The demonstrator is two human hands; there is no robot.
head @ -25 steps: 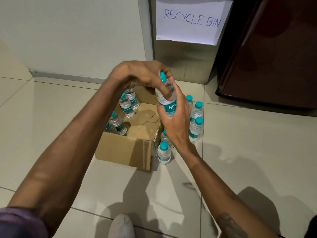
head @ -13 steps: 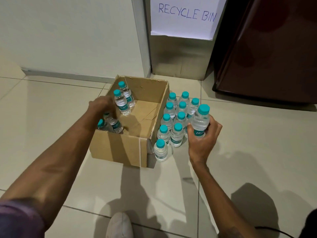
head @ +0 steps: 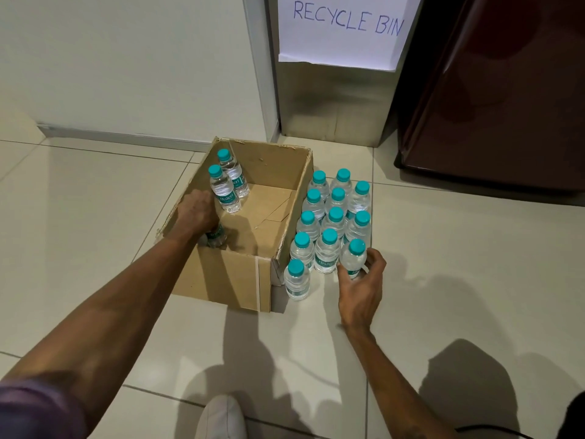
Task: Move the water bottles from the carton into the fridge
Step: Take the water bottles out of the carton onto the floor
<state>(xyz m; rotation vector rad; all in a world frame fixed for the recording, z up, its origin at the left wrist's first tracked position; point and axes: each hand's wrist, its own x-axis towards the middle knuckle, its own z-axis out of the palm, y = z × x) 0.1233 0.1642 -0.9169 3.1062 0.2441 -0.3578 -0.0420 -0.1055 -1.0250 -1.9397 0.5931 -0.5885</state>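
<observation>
The right hand [head: 361, 286] had its fingers curled round the end bottle [head: 354, 258], standing on the floor [head: 95, 201] at the near corner of the packed bottles [head: 335, 217] just beside the carton [head: 221, 280]. The left hand [head: 198, 213] reached inside the carton, fingers apparently closed over a low bottle [head: 217, 237] in the near left corner; two more bottles [head: 223, 193] stood upright by the left wall. A careless release could nudge the touching neighbours and topple the rows, since they were tall, narrow and standing on smooth glossy tile. The thin, clear, ribbed plastic would likely dent under a hard squeeze. The carton's rim was ragged corrugated card with a taped seam. The dark, glossy fridge [head: 506, 106] stood well apart.
</observation>
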